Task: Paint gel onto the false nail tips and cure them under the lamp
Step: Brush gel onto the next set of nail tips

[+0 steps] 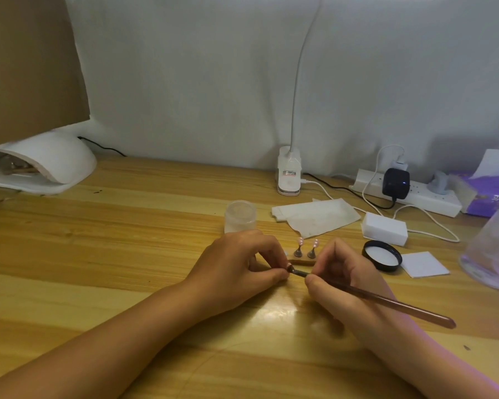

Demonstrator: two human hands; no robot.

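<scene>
- Hands meet at the middle of the table (113, 240): the left hand (242, 263) pinches one nail tip (289, 265) between curled fingertips, and the right hand (343, 272) grips the brush (386, 300) near its ferrule, bristles touching that tip.
- Just behind them, two more nail tips (300, 241) stand upright on a small wooden stand (301, 262).
- The curing lamp (49, 159) sits at the far left rear, well apart; open wood lies between it and the hands.
- The right side is crowded: black lid (382, 256), paper square (424, 264), white block (384, 228), power strip (409, 194), plastic bag (493, 249) at the frame's edge.
- A clear jar (240, 216) and tissue (314, 216) lie behind the stand.
</scene>
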